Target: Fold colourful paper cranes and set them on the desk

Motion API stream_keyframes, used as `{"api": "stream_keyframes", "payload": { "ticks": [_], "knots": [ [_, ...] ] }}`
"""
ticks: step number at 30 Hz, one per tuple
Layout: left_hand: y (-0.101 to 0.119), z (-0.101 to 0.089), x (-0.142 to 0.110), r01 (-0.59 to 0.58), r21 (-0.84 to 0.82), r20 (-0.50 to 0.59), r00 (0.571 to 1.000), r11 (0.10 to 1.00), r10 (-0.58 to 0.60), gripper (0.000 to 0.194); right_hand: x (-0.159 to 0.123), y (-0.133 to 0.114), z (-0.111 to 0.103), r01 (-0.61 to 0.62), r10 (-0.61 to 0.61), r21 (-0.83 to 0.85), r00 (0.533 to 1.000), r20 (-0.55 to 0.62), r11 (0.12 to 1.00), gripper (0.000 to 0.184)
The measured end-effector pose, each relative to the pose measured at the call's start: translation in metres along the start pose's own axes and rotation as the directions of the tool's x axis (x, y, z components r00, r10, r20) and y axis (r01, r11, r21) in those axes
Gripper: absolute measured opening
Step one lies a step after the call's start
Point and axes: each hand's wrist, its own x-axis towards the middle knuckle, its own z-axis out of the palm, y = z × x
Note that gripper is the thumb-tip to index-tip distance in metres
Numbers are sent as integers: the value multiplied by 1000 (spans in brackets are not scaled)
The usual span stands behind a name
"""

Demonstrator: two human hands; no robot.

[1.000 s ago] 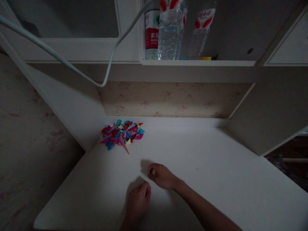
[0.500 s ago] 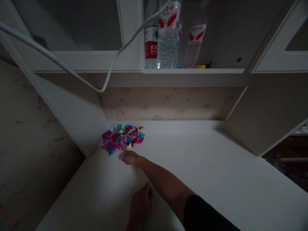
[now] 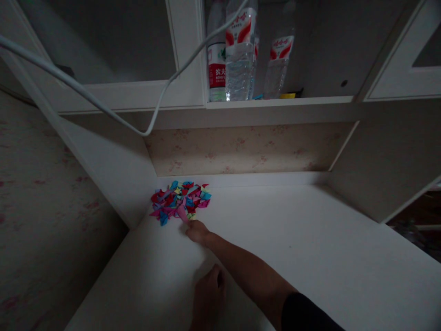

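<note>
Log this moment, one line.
right hand: at pink paper, grip unclear | left hand: curled, contents hidden | paper pile: back left of desk

Plastic bottles [image 3: 238,69] on the cabinet shelf [image 3: 320,100] at twelve o'clock.
A white cable [image 3: 145,133] sags at ten o'clock; a small yellow item [image 3: 287,96] lies between one and two; flowered wallpaper [image 3: 51,220] shows at eight o'clock.
</note>
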Motion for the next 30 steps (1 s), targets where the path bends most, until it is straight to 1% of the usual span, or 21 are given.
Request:
{"api": "stream_keyframes", "payload": {
  "ticks": [3, 5, 7, 9, 10, 11, 13, 14, 15, 17, 18, 19, 21, 23, 26, 30],
  "knots": [
    [-6, 5, 1, 50, -113, -58, 997, 992, -57, 17, -21, 7, -12, 90, -90, -35, 996, -12, 995, 12],
    [-9, 8, 2, 37, -236, -104, 993, 971, -63, 21, -41, 17, -24, 159, -161, -50, 986, -34, 986, 18],
    [-12, 8, 4, -6, -380, -164, 985, 925, -60, 22, -64, 31, -37, 229, -234, -66, 969, -82, 971, 25],
    [-14, 5, 10, 5, -544, -197, 971, 839, -133, 23, -88, 51, -50, 308, -321, -100, 931, -175, 946, 35],
    [-13, 3, 14, 38, -631, -179, 965, 775, -193, 27, -99, 62, -56, 327, -347, -124, 911, -222, 937, 41],
    [-12, -1, 19, 80, -712, -138, 958, 697, -251, 33, -111, 73, -61, 336, -367, -159, 895, -254, 928, 45],
    [-8, -7, 30, 181, -829, -19, 937, 529, -350, 45, -131, 96, -70, 328, -385, -226, 876, -290, 917, 48],
    [-5, -10, 37, 229, -860, 43, 924, 456, -381, 49, -141, 107, -73, 329, -398, -259, 870, -291, 908, 49],
    [-2, -11, 43, 270, -876, 97, 910, 399, -403, 51, -149, 117, -76, 334, -413, -288, 864, -287, 898, 50],
    [3, -10, 53, 315, -889, 161, 895, 332, -417, 52, -163, 132, -81, 348, -446, -339, 852, -276, 874, 53],
    [4, -7, 58, 310, -895, 165, 899, 321, -406, 53, -169, 138, -83, 354, -460, -360, 846, -271, 863, 55],
    [5, -4, 61, 285, -902, 150, 912, 325, -382, 55, -174, 142, -85, 359, -472, -378, 840, -268, 854, 57],
    [4, 5, 67, 204, -908, 88, 946, 365, -311, 57, -181, 149, -87, 368, -489, -401, 834, -256, 839, 59],
    [2, 12, 69, 138, -898, 35, 969, 417, -244, 60, -186, 153, -86, 375, -496, -411, 834, -241, 831, 59],
    [1, 16, 68, 110, -884, 12, 977, 454, -214, 69, -190, 156, -83, 358, -480, -408, 840, -253, 840, 55],
    [6, 10, 56, 113, -887, 2, 971, 449, -241, 79, -191, 156, -80, 333, -460, -400, 841, -283, 854, 49]
  ]
}}
